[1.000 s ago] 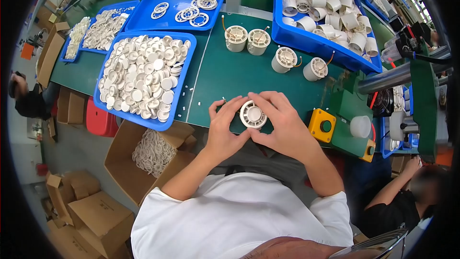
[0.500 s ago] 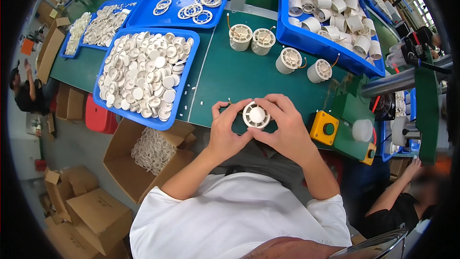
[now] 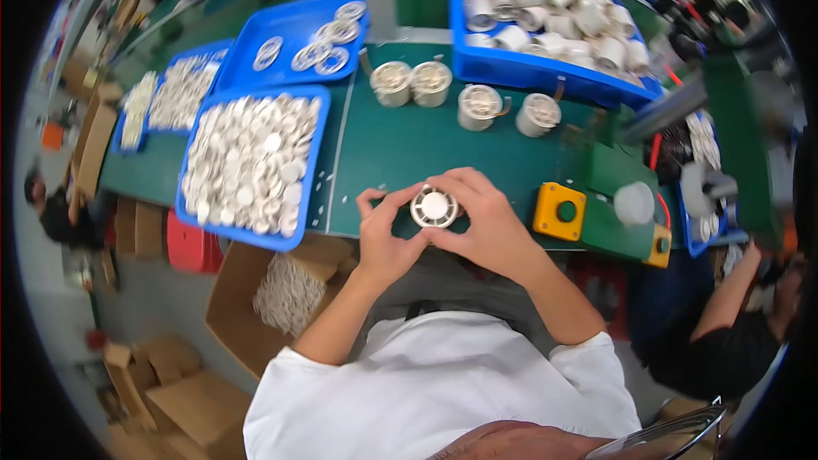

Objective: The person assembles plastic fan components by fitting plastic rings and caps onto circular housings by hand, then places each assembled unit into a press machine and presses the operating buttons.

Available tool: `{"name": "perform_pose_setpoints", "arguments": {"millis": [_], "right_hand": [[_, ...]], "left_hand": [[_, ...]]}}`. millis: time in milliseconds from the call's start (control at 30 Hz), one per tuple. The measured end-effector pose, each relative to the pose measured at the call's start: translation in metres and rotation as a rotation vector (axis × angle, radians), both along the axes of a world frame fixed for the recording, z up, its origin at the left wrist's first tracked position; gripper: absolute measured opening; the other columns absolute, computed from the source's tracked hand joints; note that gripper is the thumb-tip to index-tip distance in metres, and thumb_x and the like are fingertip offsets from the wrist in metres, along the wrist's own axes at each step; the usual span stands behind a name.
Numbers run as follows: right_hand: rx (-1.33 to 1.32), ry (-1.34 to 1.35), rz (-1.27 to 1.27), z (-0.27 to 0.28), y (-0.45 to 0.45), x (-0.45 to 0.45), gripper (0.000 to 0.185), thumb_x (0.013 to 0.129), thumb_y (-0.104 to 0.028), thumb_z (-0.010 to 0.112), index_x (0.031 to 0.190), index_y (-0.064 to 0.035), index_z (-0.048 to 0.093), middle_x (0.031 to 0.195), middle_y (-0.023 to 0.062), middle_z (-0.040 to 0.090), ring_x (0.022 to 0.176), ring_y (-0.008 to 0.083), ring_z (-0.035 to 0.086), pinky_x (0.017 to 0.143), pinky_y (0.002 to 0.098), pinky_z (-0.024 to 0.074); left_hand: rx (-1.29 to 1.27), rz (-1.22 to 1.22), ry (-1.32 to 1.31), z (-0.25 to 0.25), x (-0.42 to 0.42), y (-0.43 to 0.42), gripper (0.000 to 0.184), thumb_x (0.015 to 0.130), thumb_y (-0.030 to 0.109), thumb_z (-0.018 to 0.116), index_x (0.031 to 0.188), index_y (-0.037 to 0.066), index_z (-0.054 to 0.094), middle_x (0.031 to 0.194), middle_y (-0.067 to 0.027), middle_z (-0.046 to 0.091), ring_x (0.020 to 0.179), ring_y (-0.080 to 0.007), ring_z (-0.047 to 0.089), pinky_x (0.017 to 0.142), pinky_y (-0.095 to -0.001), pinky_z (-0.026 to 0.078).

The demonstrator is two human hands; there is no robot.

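Note:
A round white part with a spoked rim and a solid centre disc [image 3: 434,206] is held between both hands over the table's front edge. My left hand [image 3: 388,234] has its thumb and fingers closed on its left side. On the right side, my right hand [image 3: 481,217] grips it with thumb and fingertips. Beyond the hands stand white cylindrical housings with short wires: two side by side [image 3: 391,83] [image 3: 430,83], one to their right [image 3: 480,107] and one farther right [image 3: 538,115].
Blue trays hold white caps [image 3: 319,140], spoked rings [image 3: 362,43] and white cylinders [image 3: 554,78]. A yellow button box [image 3: 559,211] adjoins the green machine [image 3: 615,238] at right. Cardboard box [image 3: 230,298] lies below left. A co-worker [image 3: 733,341] sits at lower right; another person [image 3: 64,217] is far left.
The camera view has shifted and blurred, so trays and housings appear farther left, many also lower. Both hands keep their hold on the round part.

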State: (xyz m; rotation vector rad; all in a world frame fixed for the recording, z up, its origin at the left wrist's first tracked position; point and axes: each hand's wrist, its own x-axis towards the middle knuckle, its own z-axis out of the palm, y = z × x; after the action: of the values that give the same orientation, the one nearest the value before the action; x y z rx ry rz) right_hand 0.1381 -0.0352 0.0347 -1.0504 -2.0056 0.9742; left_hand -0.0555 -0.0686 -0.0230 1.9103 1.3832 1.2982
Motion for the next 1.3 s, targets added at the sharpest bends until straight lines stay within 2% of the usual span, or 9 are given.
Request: {"name": "perform_pose_setpoints", "arguments": {"millis": [300,433,467,700,833,1000,1133,1200,1300], "right_hand": [[0.091,0.232,-0.46,0.04,-0.048,0.124,0.058,0.073,-0.009,0.088,0.127,-0.0047,0.066,0.121,0.0103,0.063,0.11,0.0213,0.066,0.09,0.0348,0.0563],[-0.066,0.338,-0.63,0.057,-0.055,0.187,0.064,0.072,-0.001,0.087,0.13,0.0048,0.062,0.129,0.0106,0.061,0.121,0.019,0.061,0.102,0.0351,0.0529],[0.016,0.326,-0.643,0.049,-0.052,0.204,0.055,0.076,-0.005,0.087,0.126,0.005,0.064,0.124,0.0105,0.067,0.108,0.0156,0.067,0.09,0.0321,0.0577],[-0.069,0.382,-0.69,0.039,-0.035,0.244,0.053,0.075,-0.012,0.088,0.121,0.0041,0.067,0.112,0.0088,0.071,0.098,0.0155,0.069,0.085,0.0313,0.0576],[0.071,0.26,-0.706,0.028,-0.04,0.235,0.055,0.074,-0.02,0.089,0.12,0.0019,0.068,0.109,0.0083,0.067,0.094,0.0153,0.066,0.079,0.0289,0.0544],[0.274,0.193,-0.847,0.033,-0.065,0.235,0.051,0.075,-0.022,0.089,0.115,-0.0003,0.067,0.114,0.0105,0.063,0.101,0.0221,0.063,0.079,0.0296,0.0515],[0.259,-0.106,-1.095,0.0,-0.114,0.238,0.042,0.081,-0.017,0.083,0.117,-0.0032,0.068,0.116,0.0127,0.06,0.106,0.0291,0.061,0.087,0.0341,0.0505],[0.524,-0.48,-1.162,-0.031,-0.119,0.235,0.035,0.087,-0.014,0.076,0.12,-0.006,0.069,0.114,0.0135,0.059,0.113,0.0354,0.057,0.095,0.0402,0.0469],[0.551,-0.533,-1.245,-0.037,-0.11,0.225,0.034,0.089,-0.013,0.072,0.122,-0.0074,0.069,0.112,0.0137,0.058,0.118,0.0379,0.054,0.099,0.0446,0.0437]], "left_hand": [[0.403,-0.468,0.033,0.063,0.13,0.048,0.057,0.073,0.016,0.089,0.125,0.006,0.065,0.125,-0.0101,0.074,0.104,-0.0235,0.072,0.1,-0.0435,0.037],[0.409,-0.578,-0.103,0.072,0.213,0.064,0.05,0.077,0.018,0.088,0.12,0.004,0.066,0.111,-0.0092,0.075,0.093,-0.0262,0.069,0.097,-0.0418,0.04],[0.339,-0.594,-0.123,0.072,0.228,0.066,0.049,0.075,0.016,0.088,0.118,0.005,0.067,0.111,-0.0092,0.075,0.093,-0.0262,0.068,0.098,-0.0405,0.041],[0.097,-0.59,-0.107,0.073,0.263,0.076,0.044,0.071,0.016,0.091,0.107,0.003,0.068,0.104,-0.012,0.073,0.102,-0.0335,0.062,0.099,-0.0457,0.047],[0.219,-0.58,0.019,0.064,0.26,0.074,0.056,0.071,0.018,0.091,0.119,0.006,0.065,0.112,-0.0142,0.07,0.116,-0.0377,0.059,0.103,-0.0471,0.046],[0.423,-0.429,0.156,0.081,0.217,0.04,0.056,0.078,0.018,0.087,0.127,0.006,0.063,0.132,-0.0184,0.059,0.112,-0.0378,0.059,0.104,-0.0487,0.039],[0.348,-0.494,0.233,0.031,0.164,0.023,0.046,0.078,0.017,0.087,0.118,0.006,0.067,0.116,-0.0123,0.065,0.113,-0.0367,0.061,0.099,-0.0487,0.045],[0.401,-0.475,0.213,0.014,0.161,0.021,0.044,0.076,0.015,0.089,0.113,0.006,0.068,0.11,-0.0122,0.066,0.113,-0.0365,0.061,0.098,-0.0492,0.046],[0.427,-0.41,0.176,0.012,0.169,0.021,0.041,0.073,0.011,0.091,0.107,0.005,0.069,0.103,-0.012,0.066,0.114,-0.0368,0.062,0.099,-0.0497,0.047]]}}
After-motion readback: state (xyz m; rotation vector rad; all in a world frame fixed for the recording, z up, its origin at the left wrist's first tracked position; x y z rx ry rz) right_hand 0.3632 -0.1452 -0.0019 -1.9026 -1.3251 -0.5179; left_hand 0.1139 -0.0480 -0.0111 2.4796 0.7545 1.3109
